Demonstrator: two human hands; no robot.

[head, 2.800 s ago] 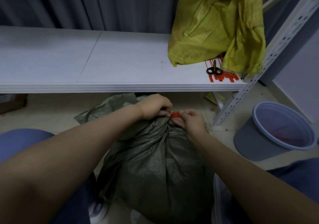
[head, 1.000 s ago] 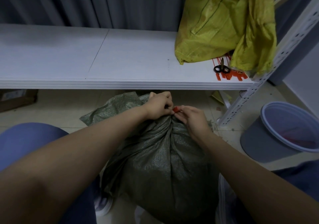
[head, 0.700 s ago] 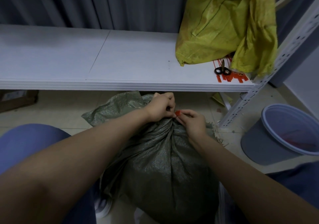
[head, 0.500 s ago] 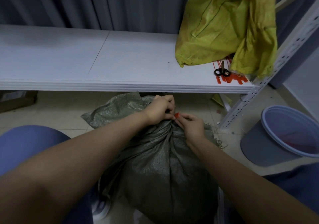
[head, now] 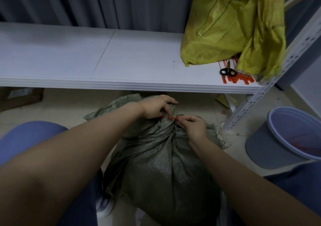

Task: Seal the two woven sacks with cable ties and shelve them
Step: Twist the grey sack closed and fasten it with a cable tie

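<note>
I sit low on the floor with the green sack (head: 161,165) standing upright between my knees, in front of the white shelf (head: 121,55) and below its front edge. My left hand (head: 157,107) is curled round the bunched neck of the green sack, squeezing the gathered cloth together, with the loose top of the sack spilling out behind it toward the shelf. My right hand (head: 192,126) is narrowed to a pinch, thumb and forefinger closed on the red cable tie (head: 171,118), which runs as a thin line across the neck from one hand to the other. I cannot tell whether the tie is locked. The yellow sack (head: 225,25) is up on the shelf at its right end, slumped and open, with a flap of it hanging down beside the perforated metal post (head: 278,79). Just in front of it lie black-handled scissors (head: 227,71) on a scatter of spare red ties (head: 243,80), near the shelf's front edge. On the floor to my right, beyond the post, stands a grey bucket (head: 284,138) with something red inside. A cardboard box (head: 20,97) sits under the shelf's left end, and a dark curtain (head: 104,3) hangs behind it all.
</note>
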